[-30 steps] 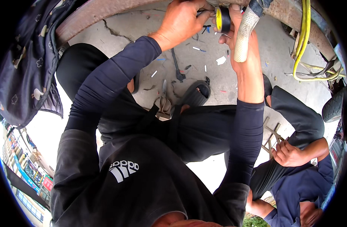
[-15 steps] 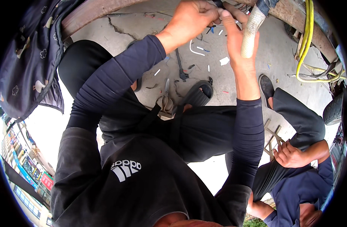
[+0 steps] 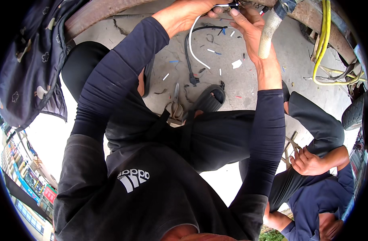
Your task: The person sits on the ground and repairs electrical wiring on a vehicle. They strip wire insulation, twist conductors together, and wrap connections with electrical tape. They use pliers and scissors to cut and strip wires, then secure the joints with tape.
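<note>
At the top edge, my left hand [image 3: 186,15] is closed, with a thin white wire [image 3: 193,46] passing through its fingertips and hanging in a curve toward the ground. Close beside it, my right hand [image 3: 253,30] is closed too, its thumb meeting the fingers at a small dark piece [image 3: 233,5] whose kind I cannot make out. The frame edge cuts off part of both hands' work. Below them a black cable [image 3: 188,52] with a plug-like end stretches over the concrete. A pale braided sleeve [image 3: 268,38] crosses in front of my right wrist.
Scissors [image 3: 175,105] lie by my sandal [image 3: 210,100]. Wire offcuts and a white scrap [image 3: 237,64] litter the concrete. A rusty metal bar [image 3: 99,15] spans the top, with yellow cables [image 3: 323,52] at right. Another person's hand [image 3: 306,161] rests at lower right.
The white wire now hangs from my hands. My left hand has shifted up, partly out of frame; my right hand has turned slightly, its wrist moving right. More of the black cable shows.
</note>
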`<state>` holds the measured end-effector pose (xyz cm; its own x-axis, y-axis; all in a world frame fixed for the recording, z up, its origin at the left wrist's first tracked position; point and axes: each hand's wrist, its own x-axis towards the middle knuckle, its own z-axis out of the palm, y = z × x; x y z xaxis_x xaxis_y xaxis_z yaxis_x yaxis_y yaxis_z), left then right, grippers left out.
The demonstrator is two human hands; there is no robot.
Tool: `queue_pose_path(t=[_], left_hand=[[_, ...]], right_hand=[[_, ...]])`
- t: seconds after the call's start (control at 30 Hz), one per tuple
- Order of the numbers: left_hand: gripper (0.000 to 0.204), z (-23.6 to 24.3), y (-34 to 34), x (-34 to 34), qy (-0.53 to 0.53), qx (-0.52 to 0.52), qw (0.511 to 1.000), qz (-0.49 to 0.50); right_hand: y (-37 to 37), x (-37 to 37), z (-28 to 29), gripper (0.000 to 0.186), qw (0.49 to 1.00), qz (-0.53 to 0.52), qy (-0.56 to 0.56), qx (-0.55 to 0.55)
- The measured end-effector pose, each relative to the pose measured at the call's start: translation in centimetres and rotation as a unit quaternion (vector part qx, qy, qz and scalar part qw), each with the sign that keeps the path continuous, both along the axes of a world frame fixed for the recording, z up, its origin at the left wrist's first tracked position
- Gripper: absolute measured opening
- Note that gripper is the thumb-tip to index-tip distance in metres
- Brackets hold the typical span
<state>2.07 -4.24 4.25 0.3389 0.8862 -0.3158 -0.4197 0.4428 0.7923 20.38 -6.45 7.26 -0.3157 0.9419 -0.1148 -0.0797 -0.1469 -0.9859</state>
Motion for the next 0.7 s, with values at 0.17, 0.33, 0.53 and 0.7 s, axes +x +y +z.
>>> queue_pose_path(t=[0.17,0.33,0.53,0.7], left_hand=[[0.017,1.3,0.0,-0.9,0.133,0.037,0.989,-0.051],[0.039,2.3,-0.8,0.0,0.204,0.201,0.958,-0.016],[0.043,2.1,-1.2,1.2,0.541,0.27,0.796,0.035],[0.04,1.7,-1.6,2.1,0.552,0.269,0.786,0.069]], right_hand=[[0.6,0.4,-0.4,0.044,0.997,-0.011,-0.07,-0.002],[1.2,2.4,-0.1,0.053,0.96,-0.009,-0.276,0.041],[-0.2,0.5,1.3,0.065,0.993,-0.038,-0.113,-0.029],[-1.2,0.5,1.2,0.059,0.99,-0.071,-0.121,-0.026]])
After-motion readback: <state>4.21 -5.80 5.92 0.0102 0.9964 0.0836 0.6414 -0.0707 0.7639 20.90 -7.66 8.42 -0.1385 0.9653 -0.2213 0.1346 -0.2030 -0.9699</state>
